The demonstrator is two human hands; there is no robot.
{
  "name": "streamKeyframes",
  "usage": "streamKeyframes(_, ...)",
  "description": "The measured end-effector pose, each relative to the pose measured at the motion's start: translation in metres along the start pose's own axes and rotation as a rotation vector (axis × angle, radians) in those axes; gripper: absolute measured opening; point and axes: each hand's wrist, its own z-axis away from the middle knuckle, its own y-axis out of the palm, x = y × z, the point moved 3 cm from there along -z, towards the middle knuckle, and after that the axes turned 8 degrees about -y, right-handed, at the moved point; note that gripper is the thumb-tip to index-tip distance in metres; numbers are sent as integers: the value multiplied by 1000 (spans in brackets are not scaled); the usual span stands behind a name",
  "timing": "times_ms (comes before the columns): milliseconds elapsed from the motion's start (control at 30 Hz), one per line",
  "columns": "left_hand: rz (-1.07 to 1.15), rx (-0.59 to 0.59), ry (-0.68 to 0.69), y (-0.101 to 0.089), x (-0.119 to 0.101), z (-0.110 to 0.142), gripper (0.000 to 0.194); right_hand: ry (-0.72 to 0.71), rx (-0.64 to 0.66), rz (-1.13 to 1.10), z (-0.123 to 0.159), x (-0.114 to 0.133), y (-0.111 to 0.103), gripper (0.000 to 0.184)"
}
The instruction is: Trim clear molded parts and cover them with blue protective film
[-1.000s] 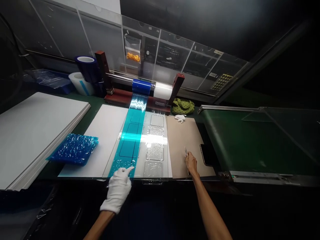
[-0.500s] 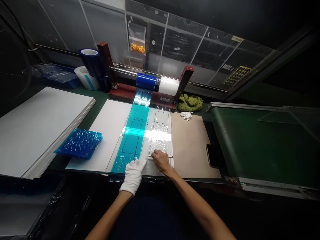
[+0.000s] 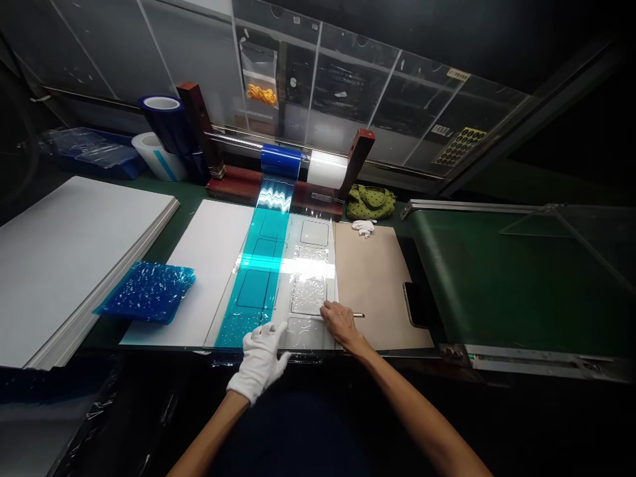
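My left hand (image 3: 259,358), in a white glove, rests at the front end of the blue film strip (image 3: 253,288), fingers spread and thumb apart. That strip runs down from a blue film roll (image 3: 281,161) over a sheet with black rectangle outlines. Beside it lies a clear film strip (image 3: 309,295), wrinkled over similar outlines, below a white roll (image 3: 326,169). My bare right hand (image 3: 340,323) is closed around a slim pen-like tool (image 3: 358,315) at the clear strip's right edge. One end of the tool sticks out to the right; its exact kind is not discernible.
A wooden stand (image 3: 360,156) carries the rolls. Left lie a stack of white sheets (image 3: 74,245) and blue film pieces (image 3: 149,291). At right are brown board (image 3: 375,285), a phone (image 3: 416,305), a green pouch (image 3: 370,202) and a green conveyor belt (image 3: 501,285).
My right hand has moved rightward across the clear strip with the tool, away from my left hand. My left hand's fingers have spread more. The view has shifted slightly.
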Motion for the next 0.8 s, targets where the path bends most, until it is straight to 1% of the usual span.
streamKeyframes(67, 20, -2, 55, 3, -4, 7, 79, 51, 3, 4, 13, -17, 0, 27)
streamKeyframes(133, 38, 7, 130, 8, -8, 9, 82, 106, 2, 9, 27, -34, 0, 25)
streamKeyframes(233, 60, 0, 229, 15, -9, 9, 70, 202, -9, 15, 54, -52, 0, 24)
streamKeyframes(333, 83, -35, 274, 14, -8, 10, 55, 286, -39, 6, 82, -59, 1, 21)
streamKeyframes(467, 115, -84, 287, 0, -9, 7, 40, 390, -165, -112, 110, -52, 0, 14)
streamKeyframes(633, 161, -113, 270, -19, -12, -8, 24, 435, -264, -241, 121, -32, 0, 16)
streamKeyframes(700, 180, -122, 253, -24, -10, -6, 21, 456, -300, -286, 125, -25, 0, 19)
streamKeyframes(800, 212, -128, 234, -28, -5, 10, 21, 501, -367, -360, 129, -18, -2, 19)
